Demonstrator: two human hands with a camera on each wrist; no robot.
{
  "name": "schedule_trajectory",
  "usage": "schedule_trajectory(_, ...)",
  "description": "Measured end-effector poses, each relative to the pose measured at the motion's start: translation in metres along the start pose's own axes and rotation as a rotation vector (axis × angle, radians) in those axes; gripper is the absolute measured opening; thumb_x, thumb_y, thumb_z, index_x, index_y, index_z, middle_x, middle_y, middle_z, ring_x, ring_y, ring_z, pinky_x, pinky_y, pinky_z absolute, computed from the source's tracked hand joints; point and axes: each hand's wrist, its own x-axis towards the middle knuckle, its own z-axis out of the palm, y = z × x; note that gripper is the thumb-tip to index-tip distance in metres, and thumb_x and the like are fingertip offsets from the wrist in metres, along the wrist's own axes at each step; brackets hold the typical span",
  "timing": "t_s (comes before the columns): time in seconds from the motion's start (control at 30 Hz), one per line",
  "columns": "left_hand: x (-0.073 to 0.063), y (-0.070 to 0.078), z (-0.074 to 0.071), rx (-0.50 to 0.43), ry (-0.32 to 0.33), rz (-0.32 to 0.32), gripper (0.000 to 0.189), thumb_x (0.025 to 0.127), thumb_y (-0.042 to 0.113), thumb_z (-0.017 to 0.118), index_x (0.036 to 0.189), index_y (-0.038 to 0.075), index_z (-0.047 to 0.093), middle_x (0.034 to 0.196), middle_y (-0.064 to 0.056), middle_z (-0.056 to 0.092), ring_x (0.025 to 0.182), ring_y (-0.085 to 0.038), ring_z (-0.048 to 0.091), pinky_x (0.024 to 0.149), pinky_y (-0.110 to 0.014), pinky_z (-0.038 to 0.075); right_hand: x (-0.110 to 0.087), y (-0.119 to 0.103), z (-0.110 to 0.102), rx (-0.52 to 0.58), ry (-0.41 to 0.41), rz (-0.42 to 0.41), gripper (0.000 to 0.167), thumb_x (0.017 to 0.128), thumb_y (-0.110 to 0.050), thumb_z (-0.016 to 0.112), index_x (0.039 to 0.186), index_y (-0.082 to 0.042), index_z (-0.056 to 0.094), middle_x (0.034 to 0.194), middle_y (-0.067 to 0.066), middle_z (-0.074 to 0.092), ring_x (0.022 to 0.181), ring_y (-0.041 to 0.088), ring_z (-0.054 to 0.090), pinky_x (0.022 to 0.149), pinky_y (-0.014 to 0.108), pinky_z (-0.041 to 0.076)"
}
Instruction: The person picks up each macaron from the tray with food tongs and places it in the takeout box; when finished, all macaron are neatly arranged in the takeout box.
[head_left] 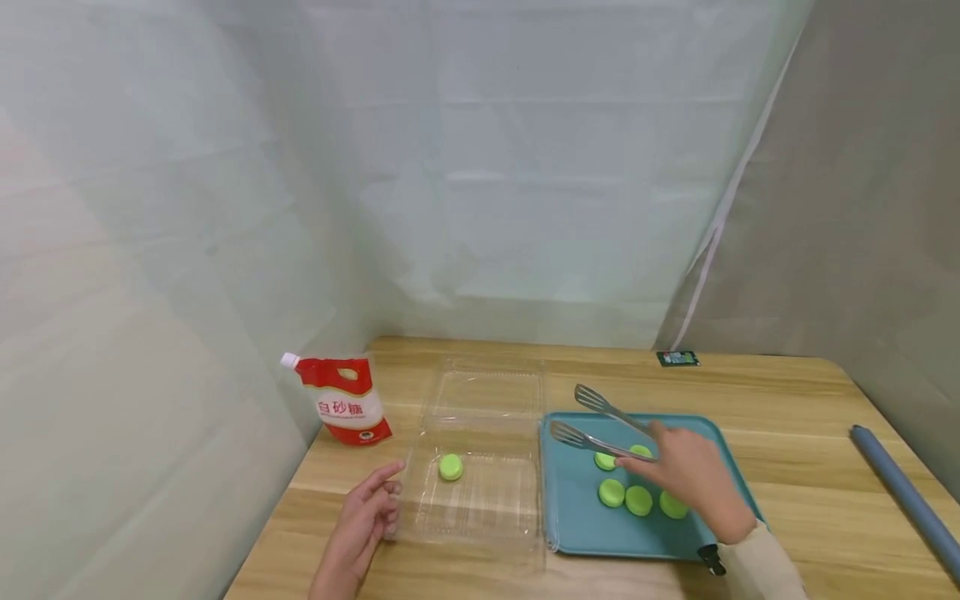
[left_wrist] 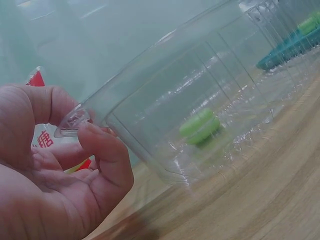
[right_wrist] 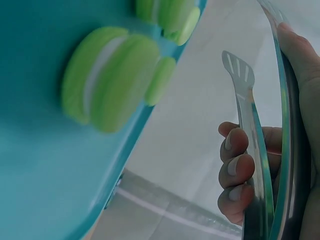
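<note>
In the head view my left hand (head_left: pixel 358 518) is at the left side of a clear plastic clamshell box (head_left: pixel 487 504), whose lid is folded back. The left wrist view shows its thumb and fingers pinching the box's rim tab. One green macaron (head_left: pixel 451 467) with a pale filling lies inside the box, toward its left. My right hand (head_left: pixel 693 475) grips metal tongs (head_left: pixel 609 448) with slotted ends, spread apart and holding nothing. The tongs reach over the blue-green tray (head_left: pixel 585 533), where several green macarons (head_left: pixel 638 501) lie; the hand and tongs partly cover some.
A red and white pouch (head_left: pixel 347 408) with a white cap stands left, behind the left hand. A small dark green packet (head_left: pixel 677 358) lies at the table's back. Along the right edge is a long grey-blue roll (head_left: pixel 903 496). Pale sheets hang behind and beside the wooden table.
</note>
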Motion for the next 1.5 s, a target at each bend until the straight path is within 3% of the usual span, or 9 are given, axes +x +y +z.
schedule_trajectory(0.4, -0.007, 0.000, -0.002, 0.015, 0.025, -0.047, 0.056, 0.083, -0.009, 0.048, 0.138, -0.004, 0.054, 0.097, -0.005, 0.051, 0.063, -0.010, 0.043, 0.053, -0.021, 0.034, -0.026, 0.021, 0.002, -0.016, -0.044, 0.039, 0.067, 0.079, -0.069, 0.071, 0.089, -0.003, 0.064, 0.060, -0.003, 0.045, 0.052, 0.013, 0.040, 0.044, 0.032, 0.035)
schedule_trajectory(0.5, -0.007, 0.001, -0.003, 0.006, 0.019, -0.050, 0.054, 0.084, -0.009, 0.047, 0.137, -0.002, 0.055, 0.097, -0.005, 0.051, 0.063, -0.009, 0.044, 0.053, -0.020, 0.035, -0.034, 0.025, 0.000, -0.015, -0.052, 0.051, 0.066, 0.078, -0.067, 0.073, 0.091, -0.002, 0.064, 0.061, -0.002, 0.048, 0.052, 0.013, 0.042, 0.045, 0.033, 0.038)
schedule_trajectory(0.63, -0.006, 0.001, -0.003, -0.004, 0.012, -0.059, 0.052, 0.085, -0.008, 0.046, 0.136, -0.001, 0.056, 0.096, -0.004, 0.051, 0.063, -0.010, 0.044, 0.053, -0.021, 0.034, -0.045, 0.032, -0.007, -0.005, -0.081, 0.085, 0.078, 0.078, -0.067, 0.073, 0.106, 0.005, 0.067, 0.067, 0.001, 0.058, 0.054, 0.014, 0.048, 0.046, 0.037, 0.044)
schedule_trajectory(0.73, -0.006, 0.001, -0.003, -0.003, 0.011, -0.054, 0.050, 0.086, -0.008, 0.046, 0.134, 0.000, 0.058, 0.095, -0.004, 0.051, 0.063, -0.010, 0.044, 0.053, -0.021, 0.034, -0.052, 0.037, -0.011, -0.006, -0.096, 0.107, 0.080, 0.078, -0.068, 0.072, 0.107, 0.007, 0.067, 0.066, 0.001, 0.056, 0.054, 0.015, 0.048, 0.046, 0.037, 0.044)
schedule_trajectory(1.03, -0.002, 0.002, -0.004, -0.007, -0.017, -0.044, 0.049, 0.086, -0.008, 0.047, 0.134, -0.001, 0.058, 0.095, -0.005, 0.052, 0.066, -0.010, 0.045, 0.054, -0.020, 0.036, -0.068, 0.050, -0.016, -0.048, -0.102, 0.133, 0.074, 0.080, -0.066, 0.072, 0.099, 0.005, 0.066, 0.061, -0.001, 0.047, 0.053, 0.015, 0.044, 0.045, 0.037, 0.042)
schedule_trajectory(1.17, -0.001, 0.002, -0.002, -0.016, -0.020, -0.045, 0.049, 0.086, -0.009, 0.047, 0.133, -0.001, 0.057, 0.095, -0.005, 0.052, 0.067, -0.011, 0.045, 0.055, -0.021, 0.036, -0.073, 0.056, -0.017, -0.045, -0.089, 0.137, 0.062, 0.081, -0.064, 0.072, 0.087, -0.002, 0.064, 0.059, -0.002, 0.044, 0.052, 0.015, 0.041, 0.044, 0.035, 0.039)
schedule_trajectory(1.3, 0.000, 0.002, -0.001, -0.019, -0.006, -0.038, 0.049, 0.086, -0.009, 0.047, 0.133, -0.002, 0.058, 0.095, -0.005, 0.051, 0.067, -0.011, 0.044, 0.056, -0.021, 0.036, -0.074, 0.060, -0.016, -0.044, -0.061, 0.117, 0.053, 0.083, -0.059, 0.073, 0.078, -0.009, 0.057, 0.056, -0.003, 0.039, 0.050, 0.014, 0.038, 0.042, 0.033, 0.035)
schedule_trajectory(1.5, -0.002, 0.002, -0.001, -0.009, 0.008, -0.037, 0.052, 0.087, -0.009, 0.048, 0.138, -0.005, 0.053, 0.097, -0.006, 0.051, 0.068, -0.012, 0.044, 0.056, -0.021, 0.036, -0.074, 0.063, -0.010, -0.071, -0.019, 0.059, 0.048, 0.081, -0.054, 0.077, 0.076, -0.011, 0.056, 0.055, -0.005, 0.037, 0.048, 0.012, 0.036, 0.039, 0.031, 0.034)
